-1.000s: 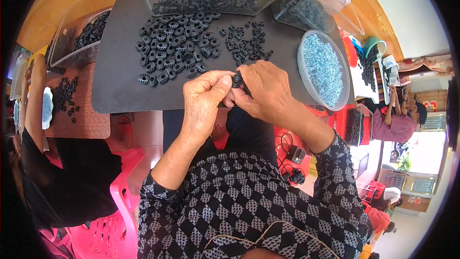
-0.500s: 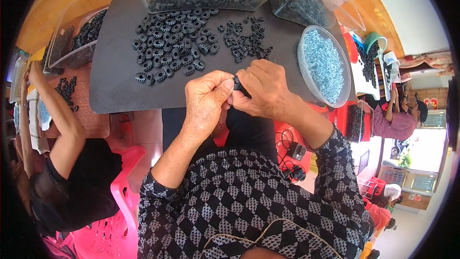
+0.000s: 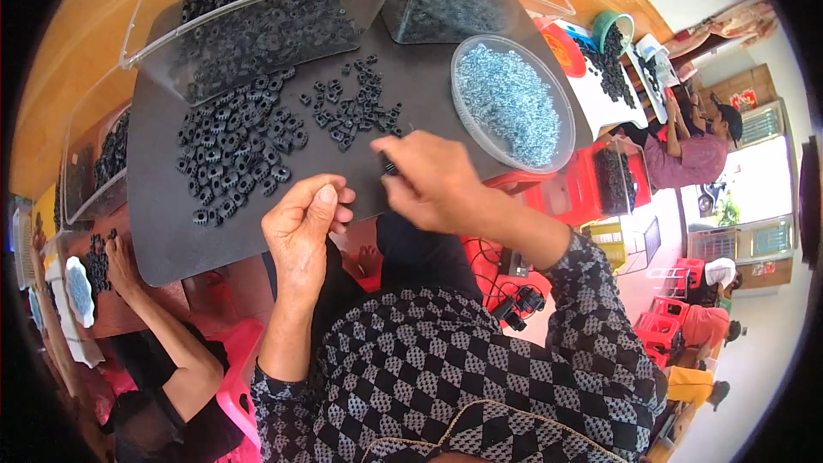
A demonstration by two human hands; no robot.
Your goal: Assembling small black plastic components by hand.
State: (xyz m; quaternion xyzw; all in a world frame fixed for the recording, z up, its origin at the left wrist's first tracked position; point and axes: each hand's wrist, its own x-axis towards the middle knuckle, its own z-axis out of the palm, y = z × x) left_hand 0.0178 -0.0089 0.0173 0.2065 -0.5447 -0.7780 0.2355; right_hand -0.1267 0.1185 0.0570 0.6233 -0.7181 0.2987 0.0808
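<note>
My left hand [image 3: 300, 236] is held over the table's near edge with its fingers curled and the thumb against them; anything in it is hidden. To its right, my right hand [image 3: 437, 182] is closed on a small black plastic part [image 3: 390, 166], mostly covered by the fingers. The two hands are apart. Beyond them, a loose group of small black pieces [image 3: 347, 111] lies on the dark table [image 3: 159, 223]. Left of these spreads a pile of larger black ridged plastic parts [image 3: 231, 150] with holes in them.
A clear bin [image 3: 257, 51] of black parts stands at the back, with another clear bin [image 3: 450, 13] beside it. A round tub [image 3: 561, 159] of pale blue bits sits at the right. A co-worker's arm [image 3: 163, 326] reaches over a brown table at the left. Red stools [image 3: 600, 180] stand at the right.
My hands, together on a black part before, have parted; the right keeps a black part while the left has moved away leftward. The view has shifted, and the co-worker's arm is lower.
</note>
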